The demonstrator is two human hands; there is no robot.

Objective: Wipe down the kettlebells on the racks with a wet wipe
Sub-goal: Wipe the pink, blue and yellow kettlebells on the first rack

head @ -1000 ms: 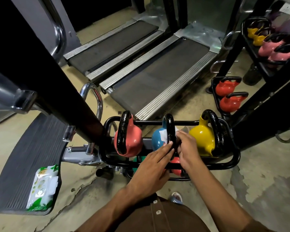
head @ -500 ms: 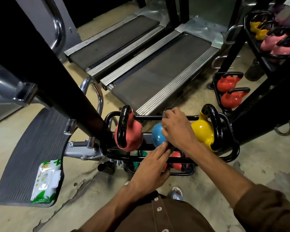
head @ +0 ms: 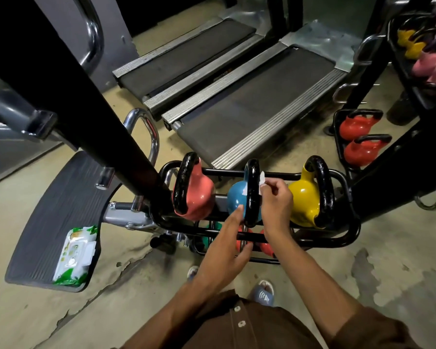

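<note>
Three kettlebells stand on the top tier of a black rack (head: 347, 238): a pink one (head: 199, 195), a blue one (head: 235, 197) and a yellow one (head: 303, 197), each with a black handle. My right hand (head: 276, 200) pinches a white wet wipe (head: 261, 182) against the right side of the blue kettlebell's handle (head: 252, 192). My left hand (head: 227, 245) reaches up from below, its straight fingers touching the blue kettlebell's body beside the handle. More kettlebells sit on the lower tier, mostly hidden by my arms.
A pack of wet wipes (head: 74, 253) lies on a ribbed black footplate (head: 48, 217) at the left. A thick black machine post (head: 86, 96) slants across the left. Two treadmills (head: 249, 102) lie behind the rack. Another rack at the right holds red kettlebells (head: 360, 144).
My right hand slid from the top of the blue kettlebell's handle down to its right side, and the wipe now shows. My left hand stayed at the blue kettlebell.
</note>
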